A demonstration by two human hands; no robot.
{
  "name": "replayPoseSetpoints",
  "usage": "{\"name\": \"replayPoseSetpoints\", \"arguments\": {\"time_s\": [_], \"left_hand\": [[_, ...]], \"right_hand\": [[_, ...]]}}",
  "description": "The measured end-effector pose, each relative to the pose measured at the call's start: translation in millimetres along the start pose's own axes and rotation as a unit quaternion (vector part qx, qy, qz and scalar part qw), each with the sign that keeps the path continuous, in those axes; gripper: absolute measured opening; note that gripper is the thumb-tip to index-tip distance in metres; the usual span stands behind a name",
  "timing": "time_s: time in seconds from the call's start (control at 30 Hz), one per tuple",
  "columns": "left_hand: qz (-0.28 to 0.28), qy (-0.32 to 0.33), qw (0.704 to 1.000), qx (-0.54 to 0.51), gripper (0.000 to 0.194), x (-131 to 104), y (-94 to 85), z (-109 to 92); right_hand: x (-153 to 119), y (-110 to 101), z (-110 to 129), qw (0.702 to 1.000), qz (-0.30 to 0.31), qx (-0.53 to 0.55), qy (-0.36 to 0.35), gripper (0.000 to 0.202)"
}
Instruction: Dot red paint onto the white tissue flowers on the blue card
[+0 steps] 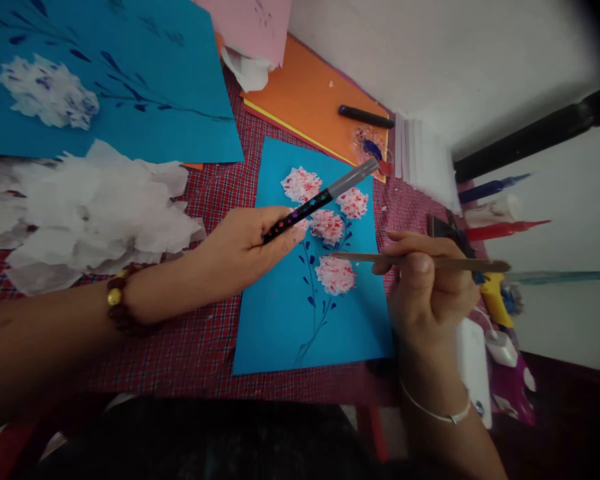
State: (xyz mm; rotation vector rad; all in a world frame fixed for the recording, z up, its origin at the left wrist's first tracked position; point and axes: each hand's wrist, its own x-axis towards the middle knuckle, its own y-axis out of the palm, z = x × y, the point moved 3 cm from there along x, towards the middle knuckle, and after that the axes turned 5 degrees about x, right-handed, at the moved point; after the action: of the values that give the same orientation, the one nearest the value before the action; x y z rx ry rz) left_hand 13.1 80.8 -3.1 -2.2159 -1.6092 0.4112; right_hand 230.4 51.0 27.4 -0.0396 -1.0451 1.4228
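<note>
nearest to me, my right hand is closed around a thin wooden-handled brush, pinched between thumb and fingers, the shaft lying almost level with its tip just over the lowest tissue flower on the small blue sheet. whether the tip touches the flower i cannot tell. my left hand is closed on a black pen with coloured dots and a grey cap, held slantwise above the upper flowers, not touching the paper as far as i can see.

the small blue sheet lies on the red checked cloth, right in front of me, with thin painted stems running down from the flowers.

to do this dabbing well, i judge the brush should meet the tissue lightly and from the side, since wet tissue will tear or lift if pressed. the left hand is off the sheet, so the paper could slide; resting a finger on a bare corner would steady it.

further out, a heap of white tissue sits left of the sheet. beyond are a larger blue sheet with its own flower, an orange sheet with a black marker, and brushes at the right.
</note>
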Motion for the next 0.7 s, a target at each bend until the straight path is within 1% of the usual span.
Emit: {"name": "replayPoseSetpoints", "arguments": {"time_s": [0.13, 0.33, 0.37, 0.4, 0.5, 0.57, 0.6, 0.63, 0.7], "left_hand": [[0.007, -0.007, 1.0, 0.001, 0.031, 0.2, 0.9, 1.1], [0.012, 0.0, 1.0, 0.004, 0.03, -0.2, 0.9, 2.8], [0.015, -0.001, 1.0, 0.003, 0.03, -0.4, 0.9, 2.7], [0.017, -0.001, 1.0, 0.003, 0.03, -0.4, 0.8, 2.5], [0.013, -0.002, 1.0, 0.008, 0.031, -0.1, 0.3, 1.3], [0.008, -0.008, 1.0, 0.013, 0.032, 0.2, 0.2, 1.3], [0.006, -0.011, 1.0, 0.015, 0.031, 0.4, 0.3, 1.5], [0.006, -0.01, 1.0, 0.016, 0.031, 0.4, 0.5, 1.8], [0.005, -0.001, 1.0, 0.018, 0.032, 0.5, 0.9, 2.5]], "right_hand": [[-0.2, 1.7, -3.1, 0.999, 0.021, -0.01, 0.027, 0.021], [1.5, 2.6, -2.3, 0.999, 0.034, -0.007, 0.036, 0.02], [2.2, 2.8, -1.6, 0.999, 0.028, 0.001, 0.038, 0.02], [2.7, 2.6, -0.5, 0.999, 0.011, 0.011, 0.035, 0.021], [2.7, -0.2, 4.1, 0.996, -0.078, 0.046, 0.013, 0.024], [1.5, -1.5, 7.4, 0.992, -0.11, 0.058, 0.002, 0.025], [1.0, -1.5, 8.8, 0.992, -0.106, 0.061, 0.001, 0.026], [0.7, -1.1, 10.1, 0.994, -0.09, 0.063, 0.002, 0.026], [0.3, 0.2, 12.2, 0.997, -0.039, 0.065, -0.002, 0.025]]}}
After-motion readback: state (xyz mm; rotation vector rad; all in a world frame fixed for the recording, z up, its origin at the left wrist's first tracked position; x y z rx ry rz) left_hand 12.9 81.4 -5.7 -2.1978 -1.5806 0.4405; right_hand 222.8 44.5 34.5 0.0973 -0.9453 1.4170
